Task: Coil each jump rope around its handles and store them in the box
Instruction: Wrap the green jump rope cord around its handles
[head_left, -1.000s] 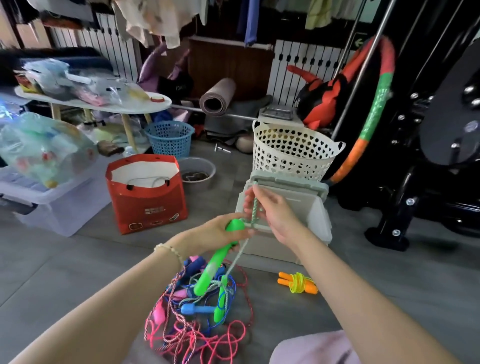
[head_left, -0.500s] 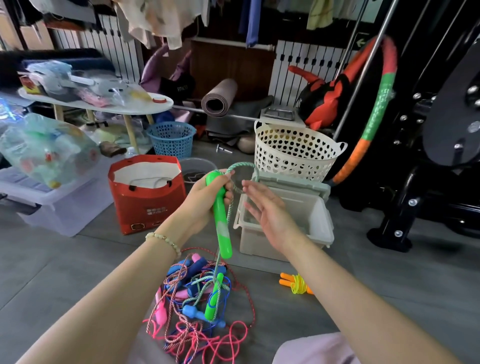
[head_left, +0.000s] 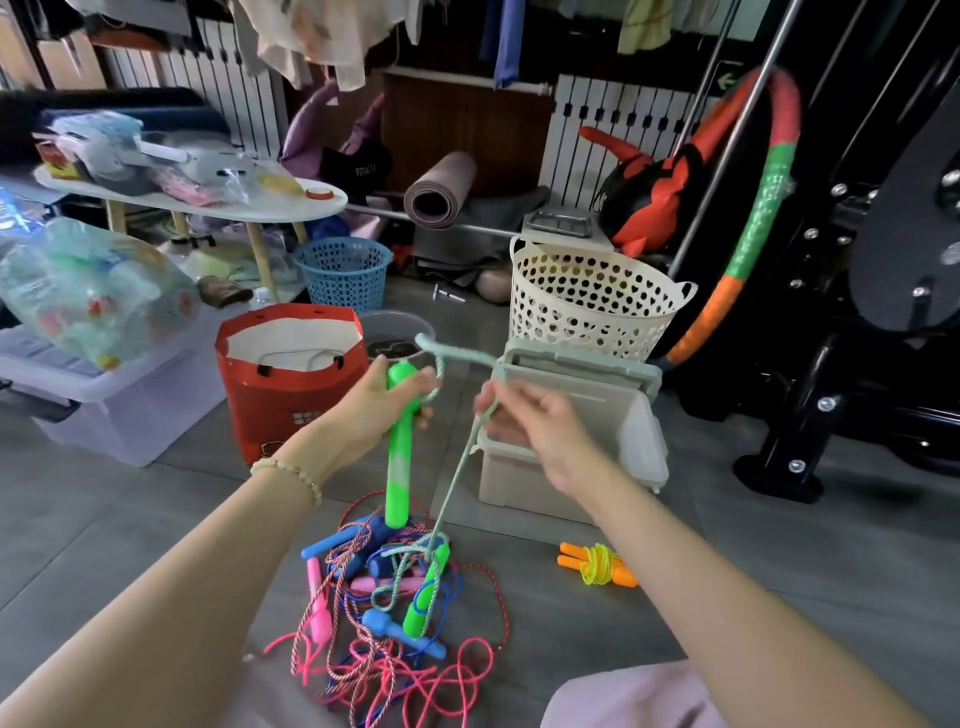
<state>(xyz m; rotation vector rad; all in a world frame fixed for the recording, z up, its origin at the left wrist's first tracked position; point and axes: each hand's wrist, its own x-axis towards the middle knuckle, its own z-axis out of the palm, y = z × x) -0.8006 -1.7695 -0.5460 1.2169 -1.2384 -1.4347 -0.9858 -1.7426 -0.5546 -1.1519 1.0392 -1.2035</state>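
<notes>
Grey floor (head_left: 727, 571) carries tangled jump ropes (head_left: 384, 629). Above them the left hand (head_left: 374, 410) holds a green handle (head_left: 399, 467) in a curled grip, its long axis near vertical, free end pointing down. Right hand (head_left: 535, 421) pinches its pale rope (head_left: 460, 473) before the open box (head_left: 519, 488).

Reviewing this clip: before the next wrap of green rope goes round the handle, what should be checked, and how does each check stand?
1. Left hand grips the green handle: ok.
2. Right hand holds the green rope: ok.
3. Rope free of the pile: not ok, it runs down into the tangle.
4. Second green handle brought up beside the first: not ok, it lies in the pile.
5. Box open: ok.
6. Orange jump rope stored: not ok, coiled but outside the box.
</notes>
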